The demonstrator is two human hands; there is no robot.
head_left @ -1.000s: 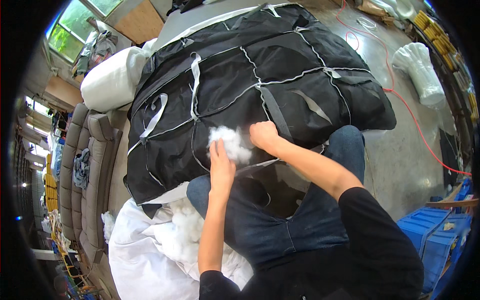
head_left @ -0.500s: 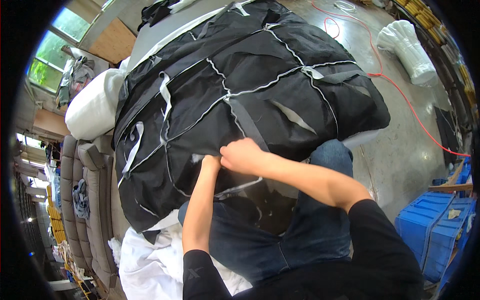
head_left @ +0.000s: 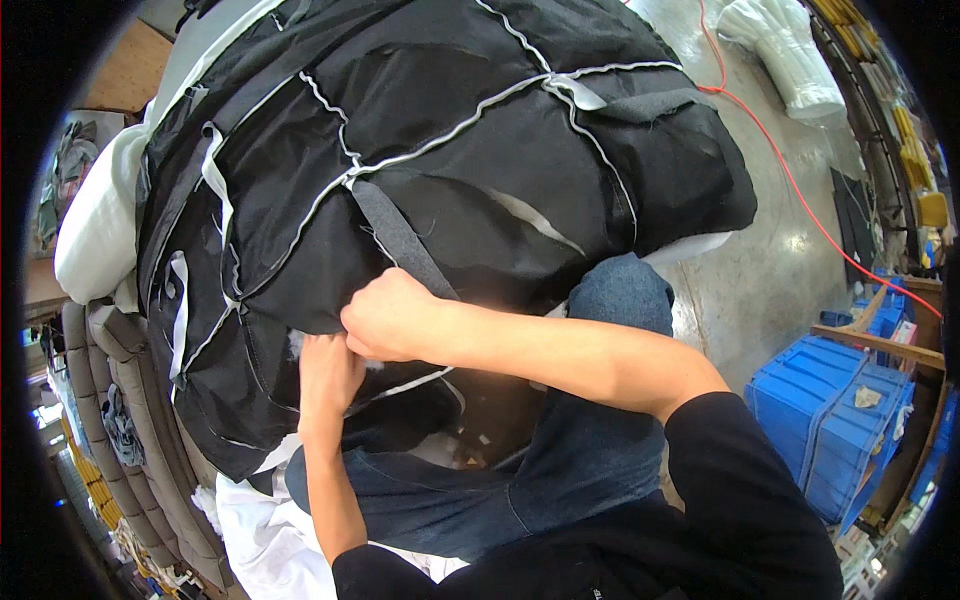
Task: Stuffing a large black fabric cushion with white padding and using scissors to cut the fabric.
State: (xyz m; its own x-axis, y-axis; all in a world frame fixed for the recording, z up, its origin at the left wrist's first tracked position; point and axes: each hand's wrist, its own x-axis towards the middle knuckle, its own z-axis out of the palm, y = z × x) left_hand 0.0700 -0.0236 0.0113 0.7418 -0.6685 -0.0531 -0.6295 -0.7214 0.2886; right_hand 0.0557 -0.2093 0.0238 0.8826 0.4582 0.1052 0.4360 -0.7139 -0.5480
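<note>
A large black fabric cushion cover (head_left: 450, 150) with white seam lines and grey straps lies across my lap and the table ahead. My left hand (head_left: 328, 375) presses into an opening at the cover's near edge, fingers pushed inside beside a bit of white stuffing (head_left: 375, 365). My right hand (head_left: 392, 315) is clenched on the black fabric edge just above it, holding the opening. Both hands touch each other at the seam. The stuffing is mostly hidden inside the cover.
A pile of white stuffing fabric (head_left: 265, 530) lies at my lower left. Grey cushions (head_left: 130, 400) and a white cushion (head_left: 90, 225) are stacked left. Blue plastic crates (head_left: 830, 420) stand right on the concrete floor, with a red cable (head_left: 800, 190) and a white bag (head_left: 790, 55).
A second ago my left hand held a white tuft of stuffing in the open. It has gone into the cover, and both hands have closed on the opening edge; the view moved closer.
</note>
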